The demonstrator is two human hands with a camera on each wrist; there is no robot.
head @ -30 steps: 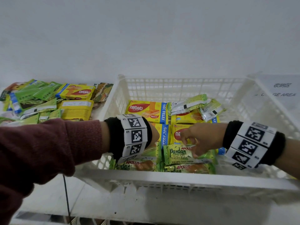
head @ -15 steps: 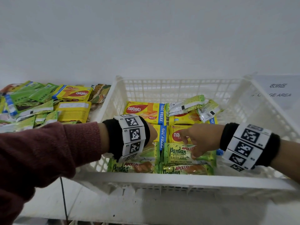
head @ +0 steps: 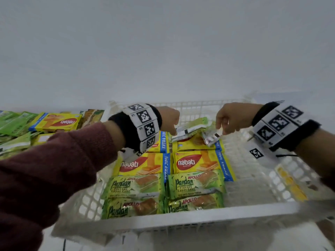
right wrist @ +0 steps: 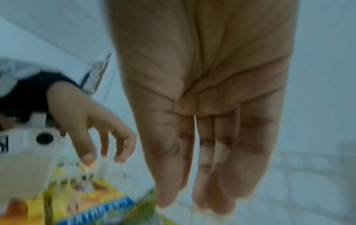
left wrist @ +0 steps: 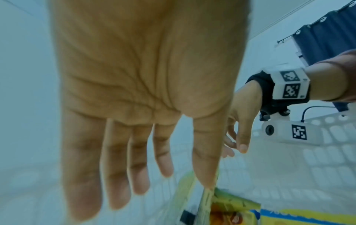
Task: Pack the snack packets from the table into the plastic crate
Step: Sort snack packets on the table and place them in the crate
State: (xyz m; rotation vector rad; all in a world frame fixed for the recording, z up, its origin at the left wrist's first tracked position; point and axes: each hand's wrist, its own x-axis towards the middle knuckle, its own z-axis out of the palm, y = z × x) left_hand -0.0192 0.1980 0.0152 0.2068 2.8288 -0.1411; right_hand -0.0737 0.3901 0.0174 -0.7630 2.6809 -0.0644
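The white plastic crate (head: 181, 221) holds green Pandan cake packets (head: 195, 183) in its front rows and yellow Nabati wafer packets (head: 195, 163) behind them. On the back wafers lie a loose green and white packet (head: 194, 126) and a smaller silvery one (head: 211, 139). My left hand (head: 171, 124) reaches over the crate, and its thumb tip touches the left end of the green packet (left wrist: 210, 196), fingers nearly straight. My right hand (head: 223, 124) hovers at the right end, its straight fingers (right wrist: 192, 182) just above the silvery packet. Neither hand holds anything.
More green and yellow snack packets (head: 54, 122) lie piled on the table left of the crate. The crate's right third (head: 253, 178) shows bare mesh floor. A white wall stands close behind the crate.
Both hands left the Pandan packets in the front row and moved to the loose packets at the back of the crate. The right hand let go of a Pandan packet.
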